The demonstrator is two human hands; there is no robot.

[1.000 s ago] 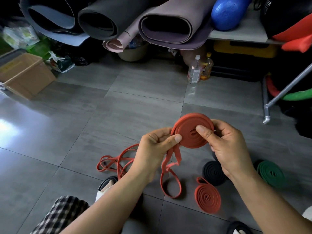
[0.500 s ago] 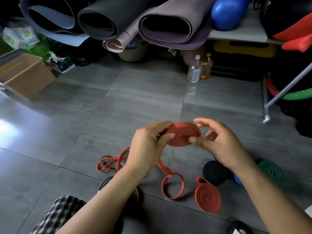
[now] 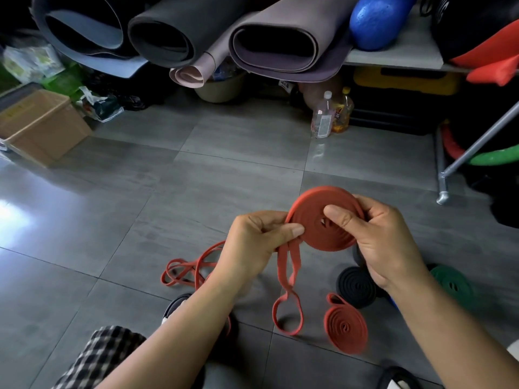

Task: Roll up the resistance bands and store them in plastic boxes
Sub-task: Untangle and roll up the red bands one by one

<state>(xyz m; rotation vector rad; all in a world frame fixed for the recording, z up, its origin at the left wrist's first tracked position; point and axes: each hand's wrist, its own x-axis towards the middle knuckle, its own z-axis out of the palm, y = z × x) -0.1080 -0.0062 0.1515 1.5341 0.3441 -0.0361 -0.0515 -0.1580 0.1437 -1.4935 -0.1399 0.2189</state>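
Coil of red band (image 3: 323,224) has tipped upright to face you, above the near floor (image 3: 196,192); your right hand (image 3: 387,242) pinches its centre, left hand (image 3: 252,240) its rim. Short tail (image 3: 280,269) remains.

red band coil (image 3: 323,234): is looking like smooth, matt rubber strip
floor tiles (image 3: 224,178): are showing a grey, stone-look glaze, glossy and throwing back light at the left
rolled mats (image 3: 275,32): are looking like soft, matt foam or rubber
blue ball (image 3: 379,21): is showing a dimpled, faintly shiny skin
bottle (image 3: 321,119): is looking like clear plastic
rack leg (image 3: 483,138): is gleaming like bare metal tube
checked cloth (image 3: 106,357): is showing a woven weave
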